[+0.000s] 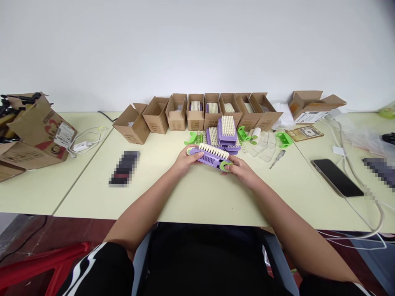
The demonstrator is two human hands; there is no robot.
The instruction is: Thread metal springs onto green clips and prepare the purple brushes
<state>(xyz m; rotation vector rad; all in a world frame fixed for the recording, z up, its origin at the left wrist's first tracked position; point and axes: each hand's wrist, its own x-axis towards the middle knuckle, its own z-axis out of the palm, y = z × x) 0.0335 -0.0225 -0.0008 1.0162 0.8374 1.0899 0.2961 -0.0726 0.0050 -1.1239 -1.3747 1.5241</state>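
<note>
Purple plastic brush (207,159), long and narrow, is held crosswise over the middle of the pale yellow-green table (194,201). Left hand (185,159): closed around the left end, thumb on the near face. Right hand (241,169): closed around the right end, thumb against the bright green plastic end piece (224,165). Contact between brush and table cannot be determined.

Handling (estimated): light, stiff-bodied and moderately slippery. Cream bristle rows (214,151) point upward and should flex; do not use them as a grip. Take hold of the body at both ends. Avoid prying on the end piece, which may be less firmly seated.

Surroundings: a stack of purple plates with cream bristles (227,126) stands just beyond the brush and obstructs travel toward the far side. Thin coiled metal springs (244,149) lie to its right and are easily knocked. Farther right are transparent plastic covers (267,154), a U-shaped green plastic bracket (285,141) and a slim grey screwdriver (278,158). Open brown cardboard boxes (195,122) line the far side. A black rectangular smartphone (338,177) lies well to the right.
</note>
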